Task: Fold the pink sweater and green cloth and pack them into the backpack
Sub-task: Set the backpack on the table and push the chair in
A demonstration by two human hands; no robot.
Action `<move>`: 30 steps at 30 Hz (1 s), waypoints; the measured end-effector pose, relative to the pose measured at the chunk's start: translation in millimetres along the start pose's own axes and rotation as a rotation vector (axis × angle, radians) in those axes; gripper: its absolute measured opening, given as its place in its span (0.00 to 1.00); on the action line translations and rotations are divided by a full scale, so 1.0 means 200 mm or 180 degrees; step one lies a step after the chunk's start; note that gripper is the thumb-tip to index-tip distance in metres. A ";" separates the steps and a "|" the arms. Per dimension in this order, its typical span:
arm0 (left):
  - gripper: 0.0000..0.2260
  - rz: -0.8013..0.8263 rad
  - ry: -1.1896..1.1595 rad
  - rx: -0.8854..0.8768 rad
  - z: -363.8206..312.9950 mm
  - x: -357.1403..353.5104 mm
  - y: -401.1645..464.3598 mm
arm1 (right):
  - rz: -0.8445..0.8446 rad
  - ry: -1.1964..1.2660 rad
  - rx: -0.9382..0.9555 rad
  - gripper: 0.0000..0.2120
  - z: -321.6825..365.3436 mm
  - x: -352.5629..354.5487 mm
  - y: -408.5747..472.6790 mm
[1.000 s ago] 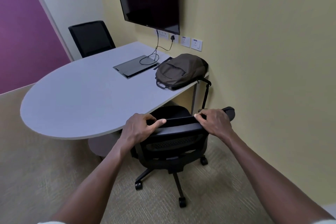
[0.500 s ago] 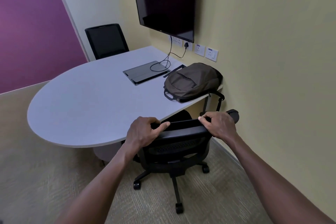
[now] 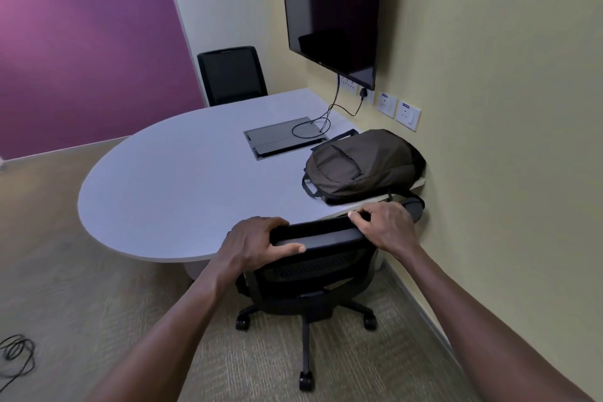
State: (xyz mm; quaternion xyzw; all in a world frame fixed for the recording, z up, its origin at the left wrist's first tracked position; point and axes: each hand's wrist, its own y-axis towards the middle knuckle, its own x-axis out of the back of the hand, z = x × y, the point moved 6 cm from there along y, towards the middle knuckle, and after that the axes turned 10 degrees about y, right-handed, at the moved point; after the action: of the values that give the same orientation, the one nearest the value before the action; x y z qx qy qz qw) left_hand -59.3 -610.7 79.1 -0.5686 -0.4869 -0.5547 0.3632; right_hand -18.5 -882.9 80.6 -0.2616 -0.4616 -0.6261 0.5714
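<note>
Top rail of black office chair [image 3: 321, 235] is being gripped by both hands. Left hand [image 3: 253, 243]: fingers curled over rail, thumb laid along near face. Right hand [image 3: 383, 227]: fingers curled over rail's right end.

Backpack [image 3: 362, 165], dark brown, is being kept flat on white table [image 3: 182, 179] at 1 o'clock from hands, near table's right edge, just beside yellow wall.

Second chair [image 3: 231, 75] is being seen at 11 o'clock beyond table. Wall screen [image 3: 332, 6] is being seen at 12 o'clock.
</note>
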 end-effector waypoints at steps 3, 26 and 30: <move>0.37 0.0132 0.0115 0.0107 -0.05 -0.02 0.04 | 0.0039 0.0010 0.0076 0.19 -0.04 0.02 0.06; 0.42 -0.0119 0.0448 0.0512 -0.17 -0.02 0.25 | 0.0283 0.0051 0.0366 0.20 -0.21 -0.02 0.36; 0.42 -0.0189 0.0480 0.0547 -0.16 -0.02 0.33 | 0.0297 0.0016 0.0367 0.21 -0.24 -0.05 0.46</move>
State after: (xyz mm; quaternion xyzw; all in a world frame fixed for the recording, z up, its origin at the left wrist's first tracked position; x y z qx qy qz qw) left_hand -5.2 -659.4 87.1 -0.4774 -0.5206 -0.5626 0.4297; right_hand 81.8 -911.9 76.9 -0.2480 -0.4828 -0.5717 0.6153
